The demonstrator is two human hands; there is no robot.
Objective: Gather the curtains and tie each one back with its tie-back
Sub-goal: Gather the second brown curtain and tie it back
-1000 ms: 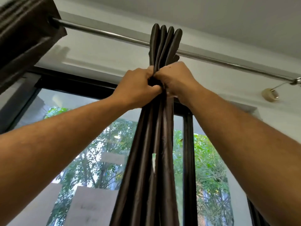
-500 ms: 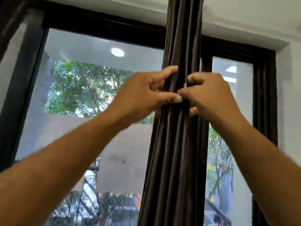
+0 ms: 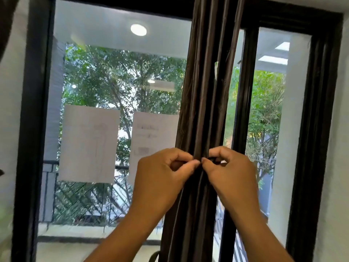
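Observation:
A dark brown curtain (image 3: 205,95) hangs gathered into a narrow bundle of folds in front of the window's middle post. My left hand (image 3: 162,178) pinches the folds from the left, thumb and forefinger closed on the fabric. My right hand (image 3: 229,174) pinches them from the right at the same height, fingertips almost touching the left hand's. A dark strip shows under my right fingers; I cannot tell whether it is a tie-back or a fold. Another dark curtain (image 3: 6,25) edges into the top left corner.
A black window frame (image 3: 32,129) surrounds large glass panes. Two white paper sheets (image 3: 88,142) stick to the left pane. Trees and a balcony railing (image 3: 85,197) lie outside. A white wall (image 3: 338,148) stands at the right.
Both hands have slid down the gathered curtain from near the rod to about mid-height, squeezing the folds together. The view has tilted downward, so the rod is out of sight.

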